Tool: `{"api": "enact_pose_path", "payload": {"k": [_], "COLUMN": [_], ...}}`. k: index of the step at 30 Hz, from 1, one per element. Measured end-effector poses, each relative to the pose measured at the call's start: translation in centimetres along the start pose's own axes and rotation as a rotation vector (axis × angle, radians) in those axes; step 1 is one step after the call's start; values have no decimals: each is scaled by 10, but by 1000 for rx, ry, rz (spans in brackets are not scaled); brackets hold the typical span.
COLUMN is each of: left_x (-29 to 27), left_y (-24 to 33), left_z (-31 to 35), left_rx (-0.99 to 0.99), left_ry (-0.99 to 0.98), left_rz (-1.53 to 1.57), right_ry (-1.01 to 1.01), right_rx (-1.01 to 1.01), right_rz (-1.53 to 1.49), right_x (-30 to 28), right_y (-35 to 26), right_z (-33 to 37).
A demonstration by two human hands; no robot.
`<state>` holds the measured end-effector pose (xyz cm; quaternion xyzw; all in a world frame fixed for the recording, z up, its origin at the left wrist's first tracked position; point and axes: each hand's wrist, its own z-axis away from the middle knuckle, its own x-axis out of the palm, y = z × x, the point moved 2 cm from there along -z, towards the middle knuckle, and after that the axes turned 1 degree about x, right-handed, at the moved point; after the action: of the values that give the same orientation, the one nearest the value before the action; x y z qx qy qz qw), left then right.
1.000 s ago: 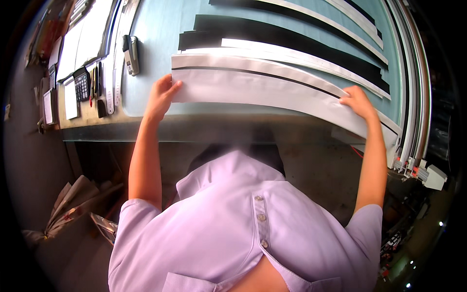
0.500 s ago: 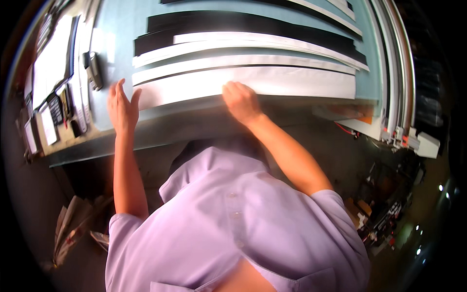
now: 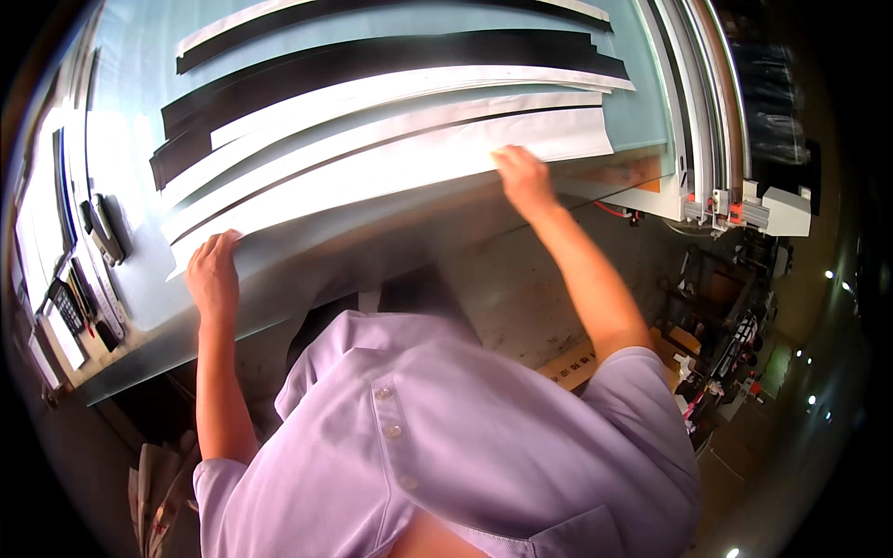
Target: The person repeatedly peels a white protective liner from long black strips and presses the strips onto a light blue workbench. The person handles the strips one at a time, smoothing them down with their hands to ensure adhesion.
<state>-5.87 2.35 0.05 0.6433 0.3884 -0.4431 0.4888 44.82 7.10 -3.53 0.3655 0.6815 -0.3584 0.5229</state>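
A long white strip [image 3: 391, 174], paper-like and thin, lies along the near edge of the glass-topped table. At its left end, my left hand [image 3: 213, 272] is closed, the fingers pinching the near corner. Farther right, my right hand [image 3: 526, 179] pinches the same strip's near edge between thumb and fingers. Just behind it runs a narrower white strip [image 3: 409, 121], with a thin dark line between the two. Beyond lie overlapping black strips [image 3: 400, 58] with more white strips [image 3: 372, 91] on their near side.
Another black-and-white strip [image 3: 279, 30] lies at the far side. A dark cutter-like tool [image 3: 105, 231], a calculator [image 3: 65, 302] and rulers are at the left. Metal rails [image 3: 693, 102] with a white end block [image 3: 786, 212] border the right side. The table's glass edge [image 3: 279, 270] faces me.
My left hand, open with fingers spread before, has closed on the white strip's left end. My right hand has slid right along its near edge. The whole view has turned and shifted.
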Motion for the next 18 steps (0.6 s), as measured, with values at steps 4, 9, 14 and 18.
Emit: {"api": "enact_pose_path", "payload": {"k": [4, 9, 14, 18], "left_x": [-8, -15, -10, -15], "left_y": [1, -2, -12, -1], "left_z": [-7, -30, -27, -12], "left_rx": [-41, -125, -151, -158], "left_ry": [-85, -199, -252, -206], "left_rz": [21, 12, -4, 69], "right_ry": [-140, -542, -615, -379], "right_rx": [189, 349, 293, 42], "right_rz": [-135, -236, -162, 80], "right_x": [-25, -34, -27, -27], "right_y": [95, 128, 122, 13], "right_z": [11, -35, -38, -33]}}
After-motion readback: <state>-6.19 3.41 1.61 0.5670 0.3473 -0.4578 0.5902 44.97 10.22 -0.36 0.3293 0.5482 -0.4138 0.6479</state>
